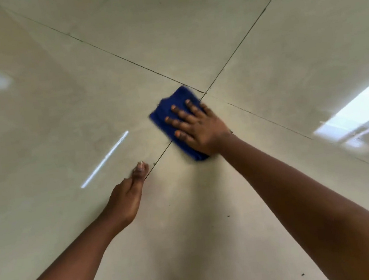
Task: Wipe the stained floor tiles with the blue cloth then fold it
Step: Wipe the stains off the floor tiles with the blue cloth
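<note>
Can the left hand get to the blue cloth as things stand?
Probably yes. The left hand rests on the floor tiles just short of the blue cloth, with bare tile between. The right hand covers much of the cloth, leaving its near-left edge exposed.

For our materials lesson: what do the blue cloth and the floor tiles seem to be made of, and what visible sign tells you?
Blue cloth: probably microfibre or terry, matt; its edge looks fuzzy, though motion blurs it. Floor tiles: likely glazed ceramic or porcelain, glossy; they mirror a window and light streaks, with thin dark grout lines between them.
</note>
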